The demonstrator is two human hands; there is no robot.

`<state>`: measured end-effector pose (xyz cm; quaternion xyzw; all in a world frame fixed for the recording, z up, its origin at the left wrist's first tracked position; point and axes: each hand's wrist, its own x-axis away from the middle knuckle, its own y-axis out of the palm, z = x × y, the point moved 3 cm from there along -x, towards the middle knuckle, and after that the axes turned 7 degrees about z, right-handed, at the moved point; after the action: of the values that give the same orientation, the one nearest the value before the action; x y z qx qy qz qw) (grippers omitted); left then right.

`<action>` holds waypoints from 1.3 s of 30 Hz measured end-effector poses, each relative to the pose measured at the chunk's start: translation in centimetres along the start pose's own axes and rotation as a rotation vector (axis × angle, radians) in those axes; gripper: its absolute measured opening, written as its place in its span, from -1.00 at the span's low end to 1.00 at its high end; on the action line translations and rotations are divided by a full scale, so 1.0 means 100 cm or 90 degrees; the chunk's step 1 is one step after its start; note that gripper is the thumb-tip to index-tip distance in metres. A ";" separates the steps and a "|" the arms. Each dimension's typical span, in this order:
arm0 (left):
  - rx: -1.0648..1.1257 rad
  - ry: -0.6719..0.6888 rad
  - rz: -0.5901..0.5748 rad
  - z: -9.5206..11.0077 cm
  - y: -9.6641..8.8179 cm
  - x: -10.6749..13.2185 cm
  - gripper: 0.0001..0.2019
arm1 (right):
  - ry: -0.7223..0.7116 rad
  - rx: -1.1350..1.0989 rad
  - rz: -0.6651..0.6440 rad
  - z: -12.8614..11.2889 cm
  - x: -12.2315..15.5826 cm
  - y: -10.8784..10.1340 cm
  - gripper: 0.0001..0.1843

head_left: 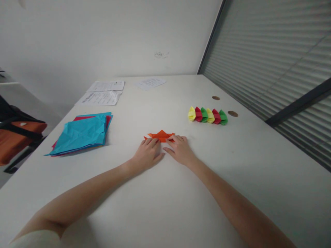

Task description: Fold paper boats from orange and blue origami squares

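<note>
A folded orange sheet of origami paper lies flat on the table in front of me, with a raised triangular point in the middle and small pointed corners at its sides. My left hand rests its fingertips on the near left part of the paper, thumb stretched out apart on the table. On the near right part lie the fingers of my right hand, its thumb also apart from them. Both hands press down rather than pinch. My fingers hide some of the paper's near edge.
Left of my hands lies a stack of coloured paper, crumpled blue on top. A row of folded yellow, red and green paper pieces sits to the right. Printed sheets lie farther back on the white table. Window blinds border the right side.
</note>
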<state>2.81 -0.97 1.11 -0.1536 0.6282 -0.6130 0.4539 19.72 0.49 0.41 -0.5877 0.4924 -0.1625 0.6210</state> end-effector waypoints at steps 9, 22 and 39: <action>-0.018 0.008 -0.008 -0.004 0.003 0.000 -0.58 | 0.026 0.005 0.004 0.005 -0.001 -0.004 -0.67; 0.051 0.011 0.051 -0.017 0.004 -0.003 -0.74 | 0.003 -0.030 0.039 0.019 0.003 0.000 -0.77; 0.146 0.063 0.125 -0.048 0.006 -0.010 -0.71 | -0.146 0.046 0.086 0.034 0.002 -0.006 -0.76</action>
<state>-0.04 2.92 0.15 -0.0083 0.5876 -0.6402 0.4947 22.78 2.14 0.30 -0.5453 0.4504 -0.0699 0.7035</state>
